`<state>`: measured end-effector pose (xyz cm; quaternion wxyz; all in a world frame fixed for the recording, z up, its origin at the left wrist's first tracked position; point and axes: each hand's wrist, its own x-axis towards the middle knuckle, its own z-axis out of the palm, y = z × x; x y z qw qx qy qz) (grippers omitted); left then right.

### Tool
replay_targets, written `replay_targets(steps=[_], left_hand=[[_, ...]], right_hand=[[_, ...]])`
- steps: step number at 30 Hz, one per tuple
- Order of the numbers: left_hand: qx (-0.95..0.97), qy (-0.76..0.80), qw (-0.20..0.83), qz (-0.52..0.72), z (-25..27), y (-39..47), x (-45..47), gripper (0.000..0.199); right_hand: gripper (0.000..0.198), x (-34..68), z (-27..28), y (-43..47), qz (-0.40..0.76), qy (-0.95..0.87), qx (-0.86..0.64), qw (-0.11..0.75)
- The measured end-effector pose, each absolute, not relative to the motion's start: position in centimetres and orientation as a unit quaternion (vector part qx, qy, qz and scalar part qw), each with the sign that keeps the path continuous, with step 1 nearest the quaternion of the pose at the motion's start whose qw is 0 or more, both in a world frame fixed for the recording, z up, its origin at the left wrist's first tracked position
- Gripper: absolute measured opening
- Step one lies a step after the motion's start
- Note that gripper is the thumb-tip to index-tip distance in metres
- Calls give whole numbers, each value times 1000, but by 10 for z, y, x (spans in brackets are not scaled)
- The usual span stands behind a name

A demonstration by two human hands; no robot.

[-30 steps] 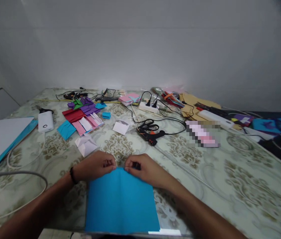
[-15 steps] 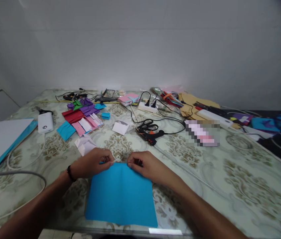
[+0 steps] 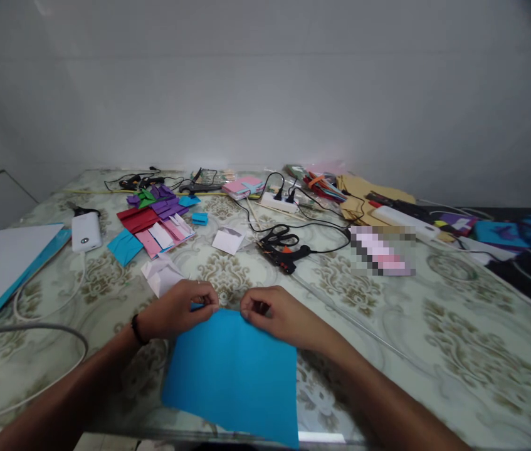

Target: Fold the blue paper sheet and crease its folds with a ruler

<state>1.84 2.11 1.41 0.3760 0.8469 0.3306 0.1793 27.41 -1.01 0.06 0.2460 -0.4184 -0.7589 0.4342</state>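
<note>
A sheet of blue paper point(image 3: 234, 376) with a faint crease down its middle lies at the table's near edge. Its far edge is pinched at the left by my left hand point(image 3: 185, 307) and further right by my right hand point(image 3: 277, 313). Both thumbs rest on top of the paper, fingers curled behind it. A pale folded paper point(image 3: 159, 272) sits just past my left hand. Beyond my right hand lie a black glue gun point(image 3: 286, 254) and black-handled scissors point(image 3: 279, 236).
Folded coloured papers point(image 3: 152, 222) cover the left middle, beside a white power bank point(image 3: 85, 232) with its cable. White and blue sheets point(image 3: 11, 250) lie at far left. A power strip point(image 3: 280, 202) with plugs and cords stands at the back, near brown paper point(image 3: 359, 200).
The paper's near right corner has shifted down, past the table's front edge, and the sheet looks slightly skewed. Both hands keep their pinch, the left a touch further right.
</note>
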Motion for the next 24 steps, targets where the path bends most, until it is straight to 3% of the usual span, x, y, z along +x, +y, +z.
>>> replay_targets(steps=[15,24], left_hand=[[880,327,320,127,-3,23,18,14],[879,333,309,143,18,33,5,19]], right_hand=[[14,268,-10,-11,419,-770,-426,225],[11,283,0,-4,422,-763,-439,218]])
